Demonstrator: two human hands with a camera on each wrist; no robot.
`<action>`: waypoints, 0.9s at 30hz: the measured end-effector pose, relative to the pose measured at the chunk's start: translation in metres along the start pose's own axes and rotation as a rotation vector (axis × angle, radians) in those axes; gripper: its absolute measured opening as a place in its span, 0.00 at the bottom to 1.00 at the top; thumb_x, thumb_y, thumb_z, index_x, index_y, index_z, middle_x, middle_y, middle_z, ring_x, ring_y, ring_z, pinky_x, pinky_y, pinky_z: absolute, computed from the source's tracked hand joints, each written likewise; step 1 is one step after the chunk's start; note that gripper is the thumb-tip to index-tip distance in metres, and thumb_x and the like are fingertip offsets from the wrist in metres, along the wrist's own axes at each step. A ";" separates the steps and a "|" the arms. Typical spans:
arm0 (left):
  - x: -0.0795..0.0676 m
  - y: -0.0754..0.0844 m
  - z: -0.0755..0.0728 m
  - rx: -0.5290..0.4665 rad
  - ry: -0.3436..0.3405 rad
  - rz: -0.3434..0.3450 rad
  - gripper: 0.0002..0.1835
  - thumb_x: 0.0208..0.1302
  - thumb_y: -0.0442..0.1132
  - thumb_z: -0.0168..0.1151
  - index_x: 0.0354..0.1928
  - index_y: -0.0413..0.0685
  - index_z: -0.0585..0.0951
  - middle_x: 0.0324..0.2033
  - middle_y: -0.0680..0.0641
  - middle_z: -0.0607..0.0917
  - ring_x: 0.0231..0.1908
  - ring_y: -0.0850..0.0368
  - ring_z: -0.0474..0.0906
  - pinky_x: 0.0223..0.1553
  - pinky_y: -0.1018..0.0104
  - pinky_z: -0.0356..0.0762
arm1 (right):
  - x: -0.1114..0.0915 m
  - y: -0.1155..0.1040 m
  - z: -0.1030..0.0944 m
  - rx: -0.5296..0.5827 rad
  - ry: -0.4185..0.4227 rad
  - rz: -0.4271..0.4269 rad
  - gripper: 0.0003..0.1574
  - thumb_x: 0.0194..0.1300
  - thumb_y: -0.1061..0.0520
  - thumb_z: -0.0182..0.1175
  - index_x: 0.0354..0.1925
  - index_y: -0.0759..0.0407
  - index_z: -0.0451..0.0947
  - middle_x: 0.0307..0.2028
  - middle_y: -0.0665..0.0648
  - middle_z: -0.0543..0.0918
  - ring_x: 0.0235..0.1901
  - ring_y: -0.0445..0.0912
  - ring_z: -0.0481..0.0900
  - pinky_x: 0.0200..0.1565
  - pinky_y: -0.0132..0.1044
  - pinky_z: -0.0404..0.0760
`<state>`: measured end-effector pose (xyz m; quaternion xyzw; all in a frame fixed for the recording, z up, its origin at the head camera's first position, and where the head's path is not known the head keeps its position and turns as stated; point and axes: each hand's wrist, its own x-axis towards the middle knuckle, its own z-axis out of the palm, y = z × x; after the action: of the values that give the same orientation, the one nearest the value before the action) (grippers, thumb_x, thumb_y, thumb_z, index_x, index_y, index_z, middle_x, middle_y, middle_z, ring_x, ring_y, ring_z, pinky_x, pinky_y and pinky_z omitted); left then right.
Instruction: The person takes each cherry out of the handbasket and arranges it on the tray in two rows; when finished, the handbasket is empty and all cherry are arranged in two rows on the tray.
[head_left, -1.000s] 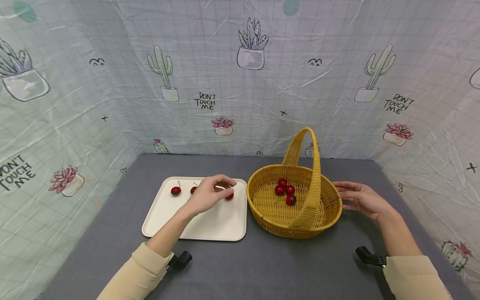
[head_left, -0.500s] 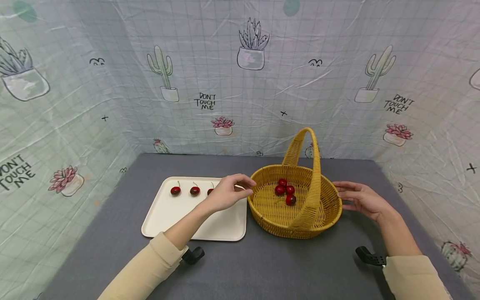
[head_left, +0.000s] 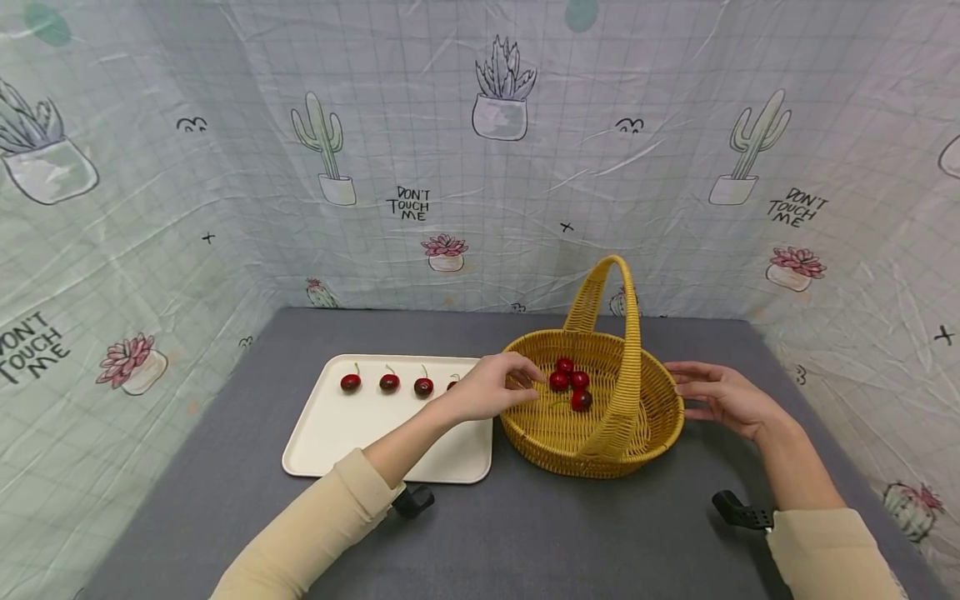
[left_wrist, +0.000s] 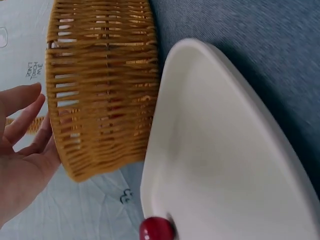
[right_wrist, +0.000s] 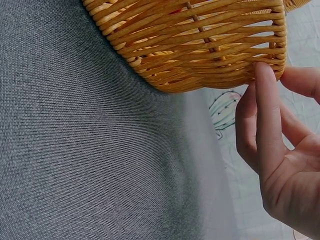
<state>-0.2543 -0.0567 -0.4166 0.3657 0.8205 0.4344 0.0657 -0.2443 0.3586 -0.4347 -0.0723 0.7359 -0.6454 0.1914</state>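
Over the left rim of a yellow wicker basket (head_left: 525, 437) is my left hand (head_left: 487, 390), its fingers loosely bent and thumb apart, with nothing between them in the left wrist view. Several dark red cherries (head_left: 580, 400) lie inside the basket, just right of those fingertips. My right hand (head_left: 731, 402) rests its fingertips against the outside of the basket's right wall; the right wrist view shows one finger (right_wrist: 267, 110) pressing the weave near the rim. Left of the basket, a white tray (head_left: 375, 446) bears a row of stemmed cherries (head_left: 423, 387), the rightmost partly hidden behind my left hand.
The basket's tall arched handle (head_left: 630, 333) rises right of the cherries inside. Tray and basket stand side by side on a dark grey tabletop (head_left: 525, 533). A printed cloth (head_left: 517, 192) hangs behind and along both sides.
My left hand has moved right from above the tray's rightmost cherry to over the basket's left rim. Cherries on the tray have come back into view. The right hand and basket have stayed put.
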 end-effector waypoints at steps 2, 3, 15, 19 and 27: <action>0.003 0.002 0.002 0.011 -0.026 0.005 0.13 0.69 0.35 0.68 0.53 0.41 0.85 0.51 0.41 0.85 0.49 0.55 0.82 0.48 0.66 0.79 | 0.000 -0.001 0.000 -0.003 0.000 0.004 0.38 0.78 0.61 0.56 0.77 0.71 0.53 0.55 0.44 0.81 0.53 0.41 0.83 0.50 0.46 0.84; 0.005 0.004 0.002 0.013 -0.037 0.004 0.13 0.69 0.35 0.68 0.53 0.42 0.85 0.52 0.41 0.84 0.50 0.53 0.82 0.48 0.67 0.79 | 0.000 -0.001 0.000 -0.004 -0.001 0.006 0.39 0.78 0.61 0.56 0.77 0.71 0.53 0.55 0.44 0.81 0.53 0.41 0.83 0.50 0.46 0.84; 0.026 0.007 0.016 0.024 -0.036 -0.064 0.13 0.69 0.36 0.68 0.53 0.39 0.86 0.49 0.42 0.87 0.43 0.56 0.82 0.43 0.65 0.78 | 0.000 -0.004 0.000 -0.017 -0.004 0.024 0.39 0.78 0.61 0.57 0.78 0.70 0.53 0.55 0.43 0.80 0.52 0.42 0.83 0.50 0.46 0.84; 0.032 0.007 0.022 0.048 0.015 -0.121 0.12 0.68 0.37 0.68 0.50 0.41 0.87 0.46 0.46 0.88 0.40 0.59 0.82 0.41 0.65 0.77 | 0.000 -0.004 0.000 -0.013 -0.009 0.020 0.39 0.78 0.61 0.56 0.77 0.70 0.53 0.55 0.42 0.80 0.52 0.42 0.83 0.50 0.46 0.84; 0.044 0.009 0.033 0.065 -0.009 -0.203 0.13 0.67 0.35 0.70 0.51 0.41 0.87 0.46 0.46 0.87 0.39 0.60 0.81 0.42 0.66 0.77 | 0.000 -0.005 0.000 -0.015 -0.011 0.023 0.40 0.78 0.60 0.57 0.78 0.70 0.51 0.56 0.44 0.80 0.53 0.42 0.83 0.51 0.46 0.84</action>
<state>-0.2672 -0.0021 -0.4210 0.2846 0.8668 0.3968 0.1011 -0.2454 0.3577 -0.4303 -0.0691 0.7404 -0.6373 0.2023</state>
